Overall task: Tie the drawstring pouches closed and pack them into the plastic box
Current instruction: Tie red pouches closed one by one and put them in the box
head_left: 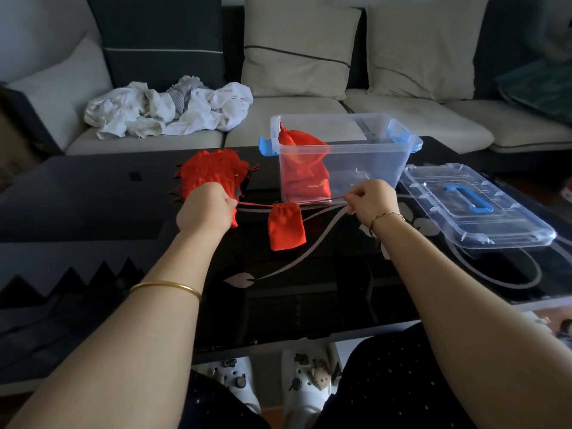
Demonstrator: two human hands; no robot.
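Fingertips (230,202) of the left hand (207,209) are curled round one end of a thin red drawstring (253,205). Those of the right hand (371,202) pinch the other end, and the cord is stretched taut between them. From its middle hangs a small red pouch (286,226) with its mouth gathered, near the middle of the dark glass table (309,289); whether its bottom touches the glass I cannot tell. It looks soft, limp and very light, so the cord ends seem the place to hold for knotting and the cloth body for carrying. Behind the left hand, toward the far edge, lies a heap of red pouches (210,171). The clear plastic box (371,168) stands at the far edge with packed pouches (305,171) against its left wall. Its lid (473,205) lies beside it, toward the right edge.
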